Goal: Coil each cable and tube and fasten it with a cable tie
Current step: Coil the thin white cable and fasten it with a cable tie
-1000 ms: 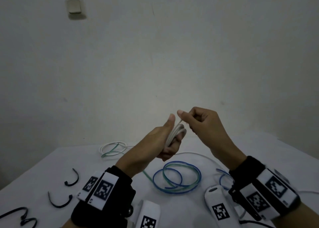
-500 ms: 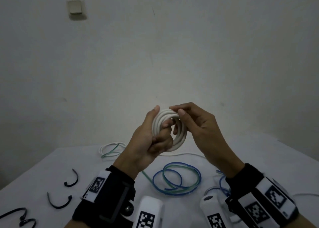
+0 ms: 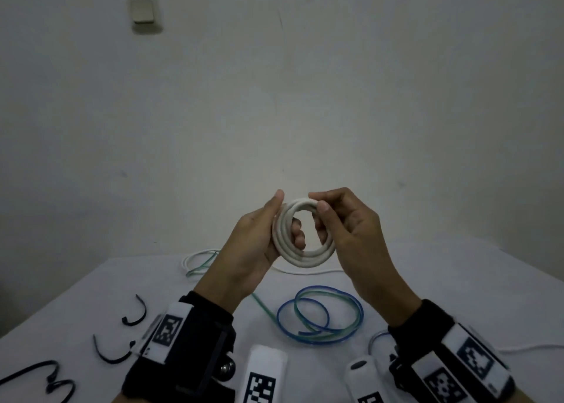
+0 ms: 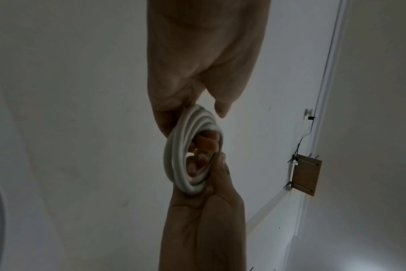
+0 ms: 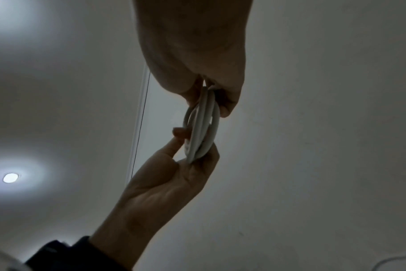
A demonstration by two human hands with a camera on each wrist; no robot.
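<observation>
White tabletop (image 3: 427, 280) carries a blue-green tube coil (image 3: 320, 315) and black cable ties (image 3: 134, 314). Above it, the left hand (image 3: 253, 250) and right hand (image 3: 348, 228) both grip a coiled white cable (image 3: 305, 231), seemingly three loops.

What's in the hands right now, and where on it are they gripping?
Both hold the white coiled cable: the left hand grips its left side, fingers through the loop; the right hand pinches its upper right.

White table (image 3: 457, 280), cables (image 3: 320, 315), ties (image 3: 134, 314)
</observation>
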